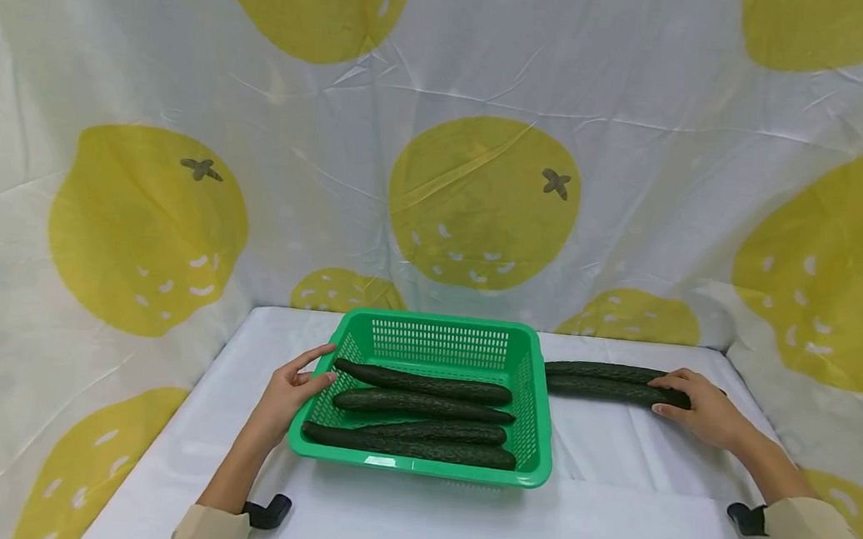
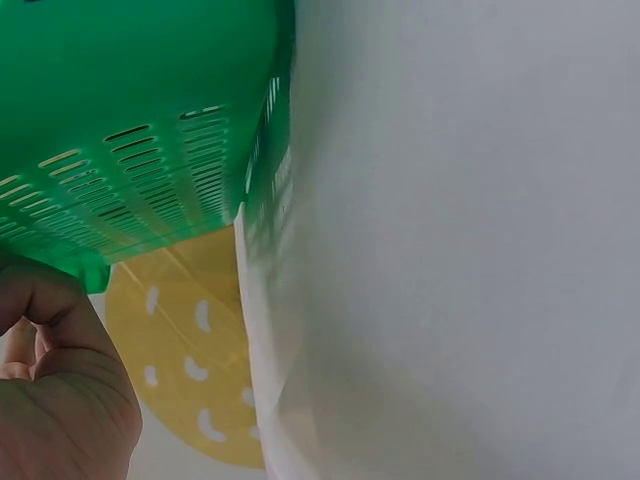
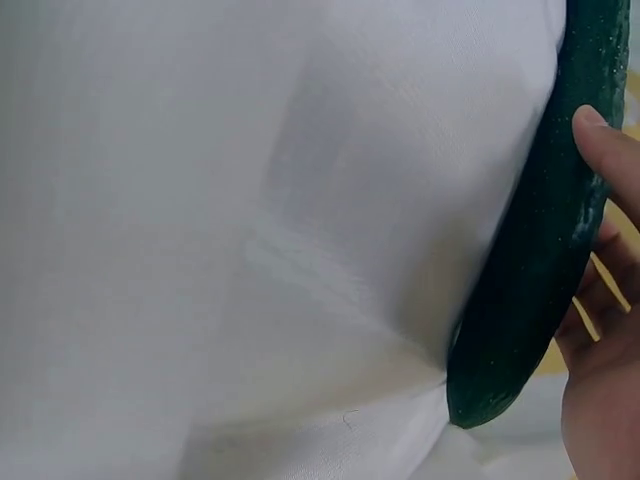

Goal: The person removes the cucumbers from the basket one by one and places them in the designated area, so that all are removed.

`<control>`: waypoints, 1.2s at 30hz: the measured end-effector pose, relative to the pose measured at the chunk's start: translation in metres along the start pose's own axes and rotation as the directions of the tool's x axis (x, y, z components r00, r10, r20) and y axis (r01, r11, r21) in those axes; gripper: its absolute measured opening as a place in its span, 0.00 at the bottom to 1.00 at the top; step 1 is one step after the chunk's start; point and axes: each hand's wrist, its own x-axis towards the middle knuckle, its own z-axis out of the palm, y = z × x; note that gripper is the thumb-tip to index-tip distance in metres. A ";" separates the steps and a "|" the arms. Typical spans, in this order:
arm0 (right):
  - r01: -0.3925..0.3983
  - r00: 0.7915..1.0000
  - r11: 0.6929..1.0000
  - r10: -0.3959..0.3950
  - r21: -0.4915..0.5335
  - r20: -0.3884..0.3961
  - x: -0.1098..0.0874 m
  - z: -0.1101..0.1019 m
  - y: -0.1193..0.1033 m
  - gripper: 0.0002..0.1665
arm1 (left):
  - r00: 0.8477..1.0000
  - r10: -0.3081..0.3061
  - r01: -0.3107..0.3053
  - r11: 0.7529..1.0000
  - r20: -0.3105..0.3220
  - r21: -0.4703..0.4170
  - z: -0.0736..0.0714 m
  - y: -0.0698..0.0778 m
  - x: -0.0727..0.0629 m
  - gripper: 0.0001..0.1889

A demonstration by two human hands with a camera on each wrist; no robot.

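Note:
A green plastic basket (image 1: 455, 471) with slotted walls stands on the white-covered table, holding several dark green cucumbers (image 1: 427, 384) laid crosswise. My left hand (image 1: 281, 397) holds its left rim, thumb and fingers at the edge; in the left wrist view the curled hand (image 2: 65, 380) is beside the basket wall (image 2: 150, 165), fingertips partly hidden. Right of the basket two more cucumbers lie side by side, a far one (image 1: 597, 370) and a near one (image 1: 596, 387). My right hand (image 1: 710, 413) grips the near cucumber's right end, thumb (image 3: 610, 155) on one side, fingers on the other.
A white cloth (image 1: 608, 532) covers the table. Behind and at both sides hangs a pale curtain (image 1: 318, 178) printed with large yellow fruit. The basket's right wall stands close to the left ends of the two loose cucumbers.

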 end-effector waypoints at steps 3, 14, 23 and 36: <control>-0.011 1.000 1.000 0.011 0.003 -0.003 0.001 0.000 -0.002 0.27 | 1.000 0.000 0.000 1.000 0.009 -0.002 -0.001 -0.001 0.000 0.31; 0.022 0.998 0.998 -0.019 0.054 -0.064 0.021 -0.018 -0.041 0.22 | 1.000 0.003 -0.003 1.000 0.012 -0.002 -0.002 -0.002 0.001 0.31; 0.142 0.982 0.990 -0.137 0.025 -0.132 0.046 -0.038 -0.108 0.18 | 1.000 -0.001 0.001 1.000 0.006 -0.009 0.000 0.000 0.003 0.31; 0.262 0.957 0.956 -0.240 0.133 -0.162 0.083 -0.037 -0.183 0.14 | 1.000 -0.020 0.020 1.000 0.001 -0.010 -0.001 -0.001 0.002 0.32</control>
